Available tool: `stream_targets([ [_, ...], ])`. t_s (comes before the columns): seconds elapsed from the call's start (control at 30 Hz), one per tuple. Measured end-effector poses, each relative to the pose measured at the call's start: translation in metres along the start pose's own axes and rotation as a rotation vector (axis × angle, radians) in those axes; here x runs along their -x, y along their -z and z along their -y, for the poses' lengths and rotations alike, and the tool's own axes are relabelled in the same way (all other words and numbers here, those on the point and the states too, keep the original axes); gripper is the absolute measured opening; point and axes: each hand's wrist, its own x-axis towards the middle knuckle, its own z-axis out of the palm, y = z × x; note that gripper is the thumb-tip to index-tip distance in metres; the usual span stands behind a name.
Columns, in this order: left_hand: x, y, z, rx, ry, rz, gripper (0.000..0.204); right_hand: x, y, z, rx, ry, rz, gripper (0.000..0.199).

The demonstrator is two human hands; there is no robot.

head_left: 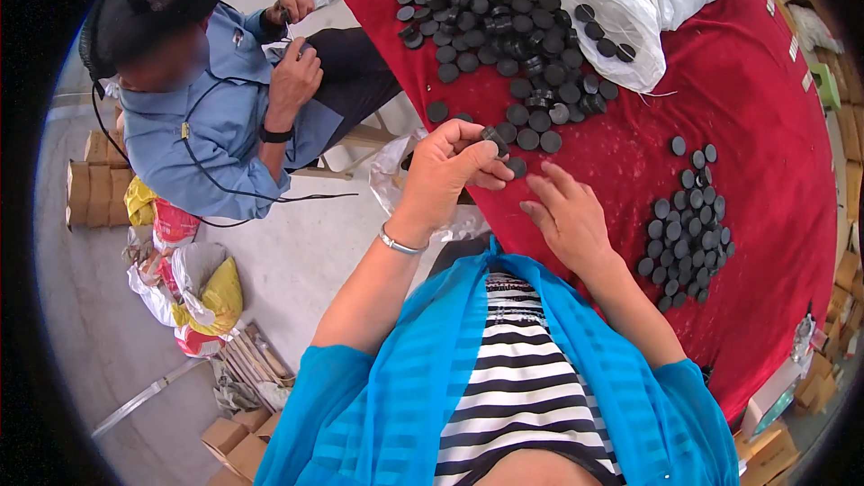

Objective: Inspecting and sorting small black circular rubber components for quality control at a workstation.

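Note:
My left hand (452,165), with a silver bracelet on its wrist, is closed on a small round black cap (494,139) between thumb and fingers. Another black disc (516,167) shows at its fingertips; whether it is held or lies on the cloth I cannot tell. Just to the right, my right hand (569,219) hovers by the table edge with its fingers apart and nothing visible in them. Beyond both hands spreads a large heap of the same black caps (517,27), spilling from a white woven sack (621,0). A smaller group of caps (688,225) lies at the right.
Red cloth (765,126) covers the table. At the left a seated co-worker in a blue shirt (202,117) handles a small dark item with both hands. Filled bags (193,279) and cardboard boxes (94,182) stand on the floor beyond.

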Motion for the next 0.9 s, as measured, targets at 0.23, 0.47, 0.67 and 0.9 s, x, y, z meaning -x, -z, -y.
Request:
stream_targets([
  [0.23,-0.001,-0.002,0.001,-0.011,0.050,0.073,0.021,-0.032,0.009,0.025,-0.665,-0.027,-0.228,0.040],
  [0.47,0.004,-0.008,-0.003,-0.284,-0.084,0.150,0.028,-0.041,0.011,0.023,-0.997,-0.366,-0.078,0.030],
  [0.67,0.003,-0.006,-0.009,-0.321,-0.048,0.111,0.025,-0.046,0.016,0.020,-1.361,-0.421,-0.017,0.027],
  [0.9,0.003,-0.001,-0.005,-0.085,-0.052,0.031,0.023,-0.054,0.020,0.024,-0.881,-0.149,-0.034,0.036],
])
